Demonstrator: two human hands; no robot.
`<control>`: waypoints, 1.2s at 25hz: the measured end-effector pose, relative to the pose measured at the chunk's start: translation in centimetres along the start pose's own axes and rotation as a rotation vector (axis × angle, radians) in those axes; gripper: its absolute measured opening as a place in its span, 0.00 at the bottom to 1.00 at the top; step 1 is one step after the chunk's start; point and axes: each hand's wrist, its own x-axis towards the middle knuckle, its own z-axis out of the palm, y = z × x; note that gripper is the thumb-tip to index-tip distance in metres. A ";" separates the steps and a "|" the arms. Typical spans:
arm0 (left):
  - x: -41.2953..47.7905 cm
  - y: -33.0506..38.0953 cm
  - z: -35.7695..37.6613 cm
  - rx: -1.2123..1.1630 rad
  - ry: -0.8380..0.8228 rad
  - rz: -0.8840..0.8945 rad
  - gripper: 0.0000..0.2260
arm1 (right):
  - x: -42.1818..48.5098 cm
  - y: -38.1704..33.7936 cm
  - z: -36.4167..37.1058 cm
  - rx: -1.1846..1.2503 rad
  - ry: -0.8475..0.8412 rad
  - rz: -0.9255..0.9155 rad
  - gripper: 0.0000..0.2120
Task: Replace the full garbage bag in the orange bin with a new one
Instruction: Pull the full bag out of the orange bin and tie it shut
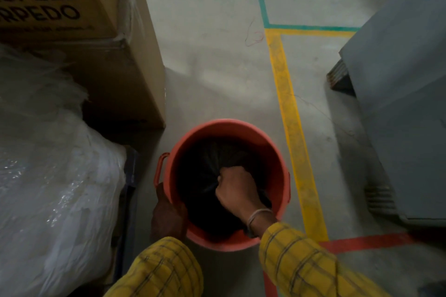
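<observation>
The orange bin (243,132) stands on the concrete floor just in front of me, with a handle on its left side. A black garbage bag (205,164) fills its inside, its top gathered into a bunch at the middle. My right hand (237,188) reaches down into the bin and is closed in a fist around that gathered neck. My left hand (167,214) grips the bin's near-left rim from outside, just below the handle. Both sleeves are yellow checked cloth.
A large cardboard box (96,38) stands to the left. A big clear plastic bag of material (55,188) lies in front of the box. A grey metal cabinet (405,103) stands at the right. Yellow, green and red floor tape lines (289,108) run beside the bin.
</observation>
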 end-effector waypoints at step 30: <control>-27.7 13.8 5.3 -0.495 -0.319 0.850 0.30 | -27.2 17.9 -23.0 0.290 0.603 -0.211 0.12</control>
